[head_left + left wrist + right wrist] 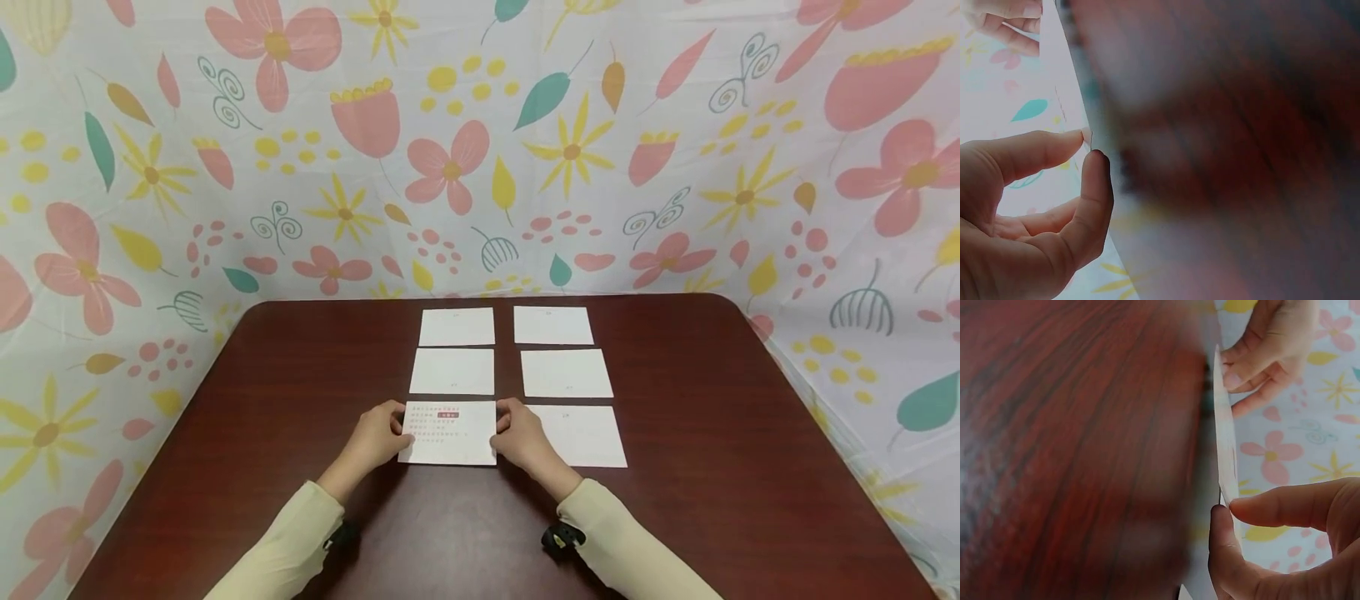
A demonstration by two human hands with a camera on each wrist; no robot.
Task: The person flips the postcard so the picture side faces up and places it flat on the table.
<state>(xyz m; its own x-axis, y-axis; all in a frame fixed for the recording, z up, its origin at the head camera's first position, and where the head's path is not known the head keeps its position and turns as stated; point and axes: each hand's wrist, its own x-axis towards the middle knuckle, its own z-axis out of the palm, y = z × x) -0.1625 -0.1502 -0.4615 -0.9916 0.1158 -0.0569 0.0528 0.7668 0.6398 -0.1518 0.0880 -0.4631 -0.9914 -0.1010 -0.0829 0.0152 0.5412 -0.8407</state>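
Observation:
A white card (447, 446) with rows of reddish print and one dark red block spans the space between both hands. My left hand (380, 433) pinches its left edge between thumb and fingers. At the opposite edge, my right hand (519, 437) pinches it the same way. The right wrist view shows the card (1225, 437) edge-on, raised over the tabletop, with thumb on one face and a finger on the other. In the left wrist view the left hand (1041, 206) grips the card's thin edge.
Several white cards lie in two columns on the dark brown table (300, 375): a far left card (457, 329), a middle left card (452, 371), a far right card (553, 327), a middle right card (566, 372) and a near right card (592, 437). A flowered cloth (450, 233) hangs behind.

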